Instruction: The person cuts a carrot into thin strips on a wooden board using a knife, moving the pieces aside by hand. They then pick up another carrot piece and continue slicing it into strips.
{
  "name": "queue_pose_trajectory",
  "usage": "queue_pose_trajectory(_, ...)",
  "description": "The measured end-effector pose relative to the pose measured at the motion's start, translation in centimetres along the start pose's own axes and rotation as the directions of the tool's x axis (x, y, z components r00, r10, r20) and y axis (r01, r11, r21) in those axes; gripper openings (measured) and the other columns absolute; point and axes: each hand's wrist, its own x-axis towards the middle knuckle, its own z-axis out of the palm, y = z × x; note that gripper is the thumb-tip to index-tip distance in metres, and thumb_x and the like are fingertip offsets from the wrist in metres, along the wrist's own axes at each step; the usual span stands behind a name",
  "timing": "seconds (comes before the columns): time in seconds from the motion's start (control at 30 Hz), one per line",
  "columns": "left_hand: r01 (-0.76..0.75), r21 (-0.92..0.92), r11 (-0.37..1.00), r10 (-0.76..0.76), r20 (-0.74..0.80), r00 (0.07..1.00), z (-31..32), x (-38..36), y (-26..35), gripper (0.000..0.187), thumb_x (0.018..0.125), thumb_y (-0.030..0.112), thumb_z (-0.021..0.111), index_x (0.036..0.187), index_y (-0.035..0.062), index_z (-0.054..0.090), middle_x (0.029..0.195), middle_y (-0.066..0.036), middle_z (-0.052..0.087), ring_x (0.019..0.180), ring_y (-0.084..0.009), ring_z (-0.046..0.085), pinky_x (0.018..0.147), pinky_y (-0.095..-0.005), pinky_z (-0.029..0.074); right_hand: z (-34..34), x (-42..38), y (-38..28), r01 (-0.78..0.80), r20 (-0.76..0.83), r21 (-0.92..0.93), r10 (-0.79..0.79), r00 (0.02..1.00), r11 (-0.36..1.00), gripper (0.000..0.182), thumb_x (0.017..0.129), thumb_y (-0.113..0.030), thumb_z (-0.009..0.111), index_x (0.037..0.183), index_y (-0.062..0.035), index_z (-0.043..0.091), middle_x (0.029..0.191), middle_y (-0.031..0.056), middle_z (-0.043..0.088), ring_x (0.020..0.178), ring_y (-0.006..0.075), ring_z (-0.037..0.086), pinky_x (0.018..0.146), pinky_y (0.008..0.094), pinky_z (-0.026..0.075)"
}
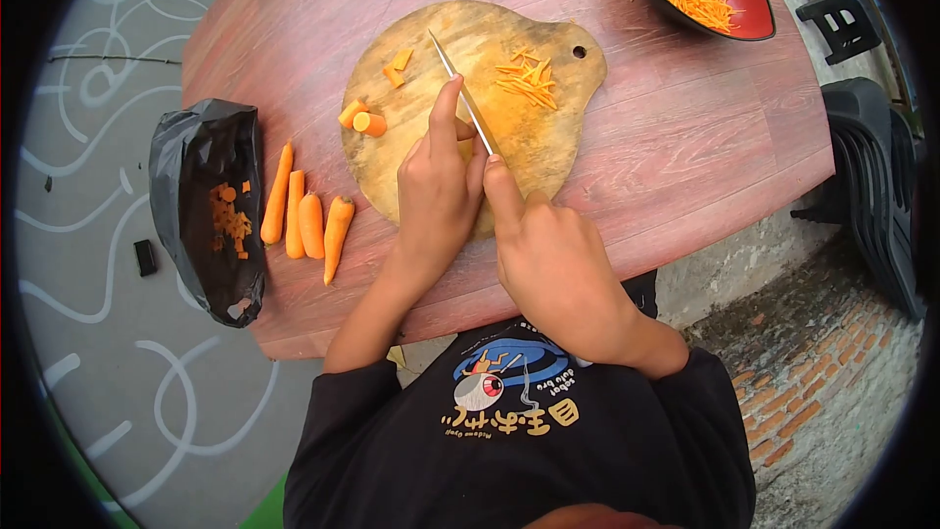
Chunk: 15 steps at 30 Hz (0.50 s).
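Note:
My right hand (556,253) is closed round the handle of a knife (462,88), its index finger stretched toward the blade. The blade points away over a round wooden cutting board (411,171). My left hand (441,171) is at the blade, its index finger straight against one side and other fingers partly hidden on the far side. Thin carrot strips (529,78) lie on the board to the right. Flat carrot slices (398,67) and two short carrot chunks (364,121) rest on its left side.
Several whole carrots (278,194) lie left of the board, beside a black plastic bag (191,137) holding carrot scraps. A red bowl (749,0) of shredded carrot stands at the far right of the wooden table (705,127). Stacked dark chairs (871,176) stand beyond the right edge.

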Motion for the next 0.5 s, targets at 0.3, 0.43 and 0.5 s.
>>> queue_pose_trajectory(0.3, 0.018, -0.018, 1.000, -0.018, 0.008, 1.000, -0.6, 0.3, 0.9, 0.064, 0.090, 0.000, 0.067, 0.148, 0.0036, 0.042, 0.083, -0.016, 0.064, 0.072, -0.0326, 0.067, 0.065, -0.0417, 0.052, 1.3, 1.9, 0.5, 0.008, -0.067, 0.066, -0.003, 0.998, 0.998, 0.035, 0.094, -0.005, 0.052, 0.127, 0.0015, 0.045, 0.072, 0.0254, 0.065, 0.071, 0.0445, 0.069, 0.061, 0.0549, 0.055)
queue_pose_trajectory(0.43, 0.047, -0.014, 0.999, -0.047, -0.003, 0.999, -0.5, 0.5, 0.9, 0.061, 0.091, 0.001, 0.066, 0.148, 0.0031, 0.042, 0.081, -0.014, 0.061, 0.069, -0.0307, 0.064, 0.063, -0.0402, 0.051, 1.1, 2.6, 0.2, 0.001, -0.048, 0.038, 0.001, 0.999, 0.999, 0.031, 0.096, -0.008, 0.051, 0.125, 0.0002, 0.045, 0.074, 0.0253, 0.066, 0.071, 0.0436, 0.070, 0.061, 0.0540, 0.055)
queue_pose_trajectory(0.5, 0.066, -0.038, 0.997, -0.066, -0.019, 0.998, -0.6, 0.5, 1.3, 0.060, 0.092, 0.000, 0.065, 0.147, 0.0029, 0.043, 0.079, -0.014, 0.059, 0.067, -0.0294, 0.063, 0.063, -0.0395, 0.050, 1.0, 2.3, 0.2, 0.020, -0.095, 0.026, -0.018, 0.995, 0.999, 0.030, 0.097, -0.009, 0.051, 0.125, -0.0005, 0.045, 0.075, 0.0244, 0.066, 0.072, 0.0424, 0.070, 0.060, 0.0527, 0.056)
